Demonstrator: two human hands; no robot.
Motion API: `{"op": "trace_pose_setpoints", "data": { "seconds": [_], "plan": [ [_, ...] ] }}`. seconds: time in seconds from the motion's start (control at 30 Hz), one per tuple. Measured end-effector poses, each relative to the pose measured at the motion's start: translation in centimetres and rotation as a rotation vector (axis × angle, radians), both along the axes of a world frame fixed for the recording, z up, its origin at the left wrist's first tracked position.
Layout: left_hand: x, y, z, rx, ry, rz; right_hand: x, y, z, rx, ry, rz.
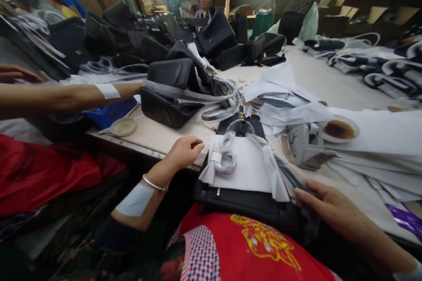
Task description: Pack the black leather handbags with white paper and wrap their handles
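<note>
On my lap and against the table edge rests a black handbag [211, 197], with a white sheet [249, 158] over its front and its handles wrapped in film. A coiled, wrapped cord or strap [226, 160] lies on the sheet. My left hand [184, 151], with a bracelet at the wrist, hovers just left of the bag; its fingers are curled together and I see nothing in them. At the bag's right side, my right hand [319, 197] is closed on a dark strap [288, 173] that appears film-wrapped.
From the left a co-worker's arm [69, 99] reaches to another black bag [169, 92]. A small round dish [123, 126] sits near the table edge. Right of my bag are loose paper sheets [277, 85], a bowl of brown stuff [341, 129] and a white box-like object [305, 145]. Black bags [217, 33] pile up behind.
</note>
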State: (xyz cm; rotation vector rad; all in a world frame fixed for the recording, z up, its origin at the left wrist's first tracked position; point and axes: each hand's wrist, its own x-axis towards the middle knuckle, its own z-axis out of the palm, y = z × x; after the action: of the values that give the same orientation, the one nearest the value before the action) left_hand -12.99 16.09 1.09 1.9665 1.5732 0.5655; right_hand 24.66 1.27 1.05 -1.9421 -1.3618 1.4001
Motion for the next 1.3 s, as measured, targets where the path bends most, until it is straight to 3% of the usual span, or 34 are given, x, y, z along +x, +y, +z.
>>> {"op": "trace_pose_setpoints", "data": {
  "seconds": [0.1, 0.27, 0.5, 0.7, 0.8, 0.97, 1.3],
  "plan": [
    [0.7, 1.1, -1.4, -0.065, -0.028, 0.003, -1.3, 1.2, 1.0, 0.032, -0.011, -0.024],
    [2.6, 4.0, -3.2, -0.023, -0.069, -0.029, -2.3, 4.0, 1.8, 0.132, -0.047, -0.028],
    [4.5, 6.9, -3.9, 0.032, -0.115, -0.222, -3.3, 4.7, 2.3, 0.15, -0.202, 0.177],
    [4.9, 7.2, -4.0, 0.075, -0.18, -0.375, -3.3, 3.4, 2.2, -0.018, -0.063, 0.267],
    [4.9, 6.9, -4.6, 0.1, -0.222, -0.414, -2.7, 3.5, 2.2, -0.092, -0.003, 0.247],
    [4.5, 6.0, -5.8, 0.196, -0.292, -0.39, -2.3, 3.8, 2.4, -0.128, 0.071, 0.128],
    [4.8, 5.8, -6.3, 0.249, -0.237, -0.376, -1.2, 3.6, 3.4, -0.148, 0.204, 0.116]
  ]
}}
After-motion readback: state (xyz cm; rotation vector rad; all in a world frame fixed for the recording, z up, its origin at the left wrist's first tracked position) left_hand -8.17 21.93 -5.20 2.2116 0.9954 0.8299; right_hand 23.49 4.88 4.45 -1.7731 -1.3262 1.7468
